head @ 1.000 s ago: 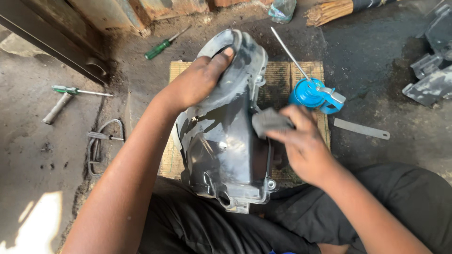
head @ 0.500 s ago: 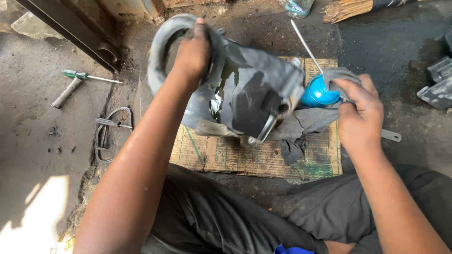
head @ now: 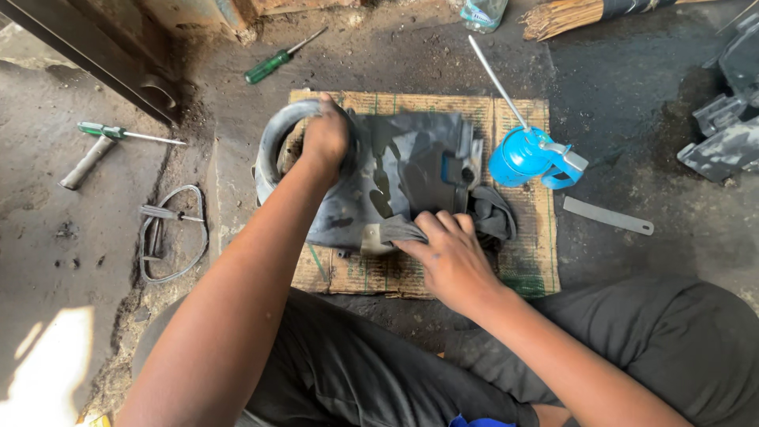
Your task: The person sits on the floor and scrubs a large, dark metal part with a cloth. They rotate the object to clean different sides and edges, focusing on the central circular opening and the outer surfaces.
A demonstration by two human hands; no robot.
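Observation:
A grey, oil-smeared plastic cover (head: 395,170) lies on its side across a cardboard mat (head: 522,265) on the ground. My left hand (head: 324,138) grips the cover's round opening at its left end. My right hand (head: 447,253) presses a dark grey rag (head: 490,213) against the cover's near edge. A blue oil can (head: 522,158) with a long thin spout stands on the mat just right of the cover.
Two green-handled screwdrivers (head: 273,65) (head: 107,130) lie on the dirt floor, the second one by a hammer (head: 83,164) at left. A coiled cable (head: 170,233) lies left of the mat. A flat metal strip (head: 607,215) and grey plastic parts (head: 723,146) sit at right.
The cover went from upright on my lap, through a raised tilt, down flat onto the mat. My right hand swung the rag out near the oil can, then back onto the cover's near edge.

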